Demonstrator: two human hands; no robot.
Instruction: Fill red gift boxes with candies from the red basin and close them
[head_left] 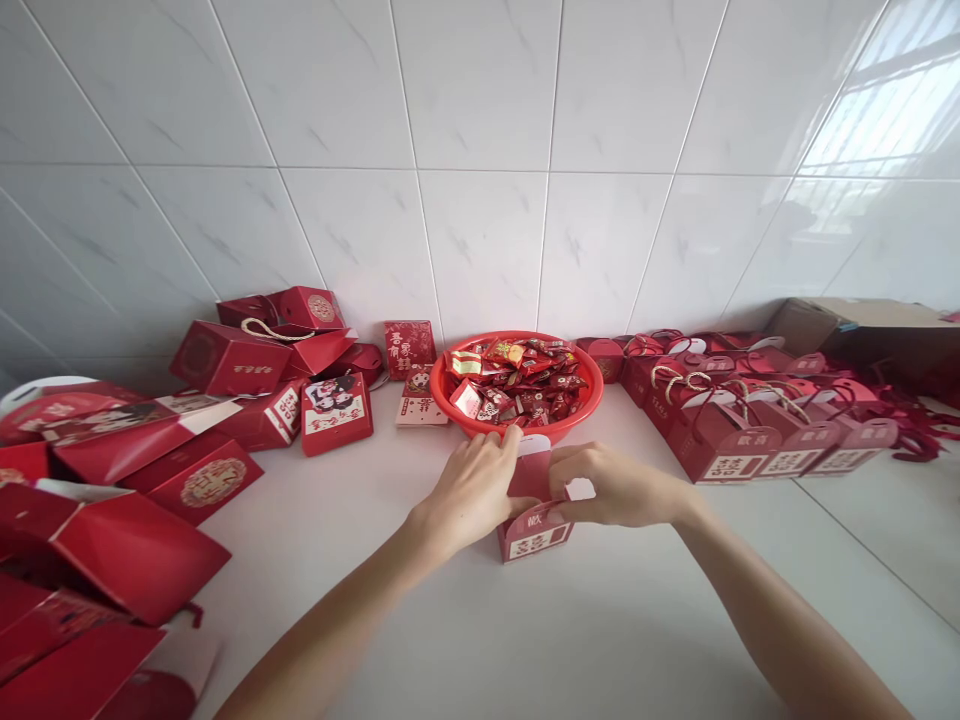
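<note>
A small red candy gift box (538, 541) with a white printed label stands upright on the white table, its top flaps raised. My left hand (474, 485) grips its left side, with fingertips at the tall back flap and the thumb at the front panel. From the right, my right hand (611, 485) holds the box, its fingers curled at the side flap and thumb by the front. Both hands partly hide the box's opening, so its contents cannot be made out. Just behind it sits a red plastic basin (597, 388) heaped with wrapped candies (517, 372).
Rows of red boxes with cord handles (724, 440) stand on the right, a cardboard box (847, 318) behind them. Red boxes (202, 480) lie piled on the left. Small red printed packs (409, 345) are beside the basin. A tiled wall (480, 230) closes off the back.
</note>
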